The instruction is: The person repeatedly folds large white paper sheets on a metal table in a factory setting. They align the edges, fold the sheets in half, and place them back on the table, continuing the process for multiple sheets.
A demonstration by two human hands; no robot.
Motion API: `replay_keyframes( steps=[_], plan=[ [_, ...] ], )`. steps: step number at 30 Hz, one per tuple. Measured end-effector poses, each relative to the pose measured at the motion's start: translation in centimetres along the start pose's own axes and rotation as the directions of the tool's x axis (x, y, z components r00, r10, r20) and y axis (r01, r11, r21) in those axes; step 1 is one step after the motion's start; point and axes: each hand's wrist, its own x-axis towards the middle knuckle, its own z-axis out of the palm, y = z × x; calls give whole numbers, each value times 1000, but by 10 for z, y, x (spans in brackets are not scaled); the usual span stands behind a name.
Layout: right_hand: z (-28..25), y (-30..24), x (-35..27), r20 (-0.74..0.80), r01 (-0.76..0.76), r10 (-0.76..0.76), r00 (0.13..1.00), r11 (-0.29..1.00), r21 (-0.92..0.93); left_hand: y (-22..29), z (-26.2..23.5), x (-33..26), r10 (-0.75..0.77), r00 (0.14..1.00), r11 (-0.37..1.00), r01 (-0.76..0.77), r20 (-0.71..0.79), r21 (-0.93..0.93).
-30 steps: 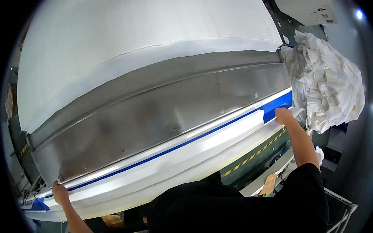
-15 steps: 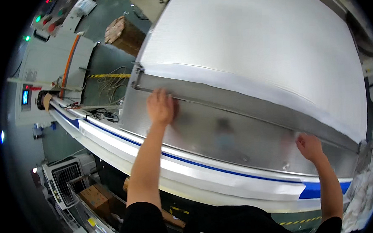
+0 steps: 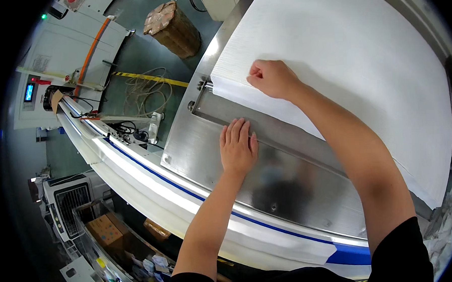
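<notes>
My left hand [image 3: 238, 148] lies open on the shiny metal plate [image 3: 206, 154], its fingertips by the slot at the plate's far side. My right hand [image 3: 273, 78] is closed over the left edge of the wide white ribbed sheet [image 3: 327, 30]. What its curled fingers hold, if anything, is hidden. The sheet's near edge hangs loose over the slot [image 3: 265, 114]. A metal roller end [image 3: 208, 85] shows at the slot's left corner, beside the sheet.
A long white rail with a blue stripe [image 3: 151, 169] runs along the near side. Beyond the left edge are a brown wrapped block [image 3: 173, 32], coiled cable [image 3: 148, 91] and a white control cabinet [image 3: 55, 52]. Crumpled clear plastic [image 3: 446, 227] lies at right.
My right hand has moved from the plate's right part up and left onto the sheet. The left hand has flattened, and the view has shifted to the left.
</notes>
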Motion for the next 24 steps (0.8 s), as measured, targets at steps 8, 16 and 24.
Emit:
replay_keyframes(
  steps=[8,16,24],
  plan=[
    [12,-5,29,-11,-107,106,994,990,-94,-6,2,-1,-9,1000,1000,9,7,23],
    [11,-1,29,-83,-144,134,987,981,-132,-19,-5,36,-62,994,995,54,-90,-89],
    [7,-4,32,-51,-205,201,978,973,-106,-60,0,115,219,957,962,-179,-188,205]
  ],
)
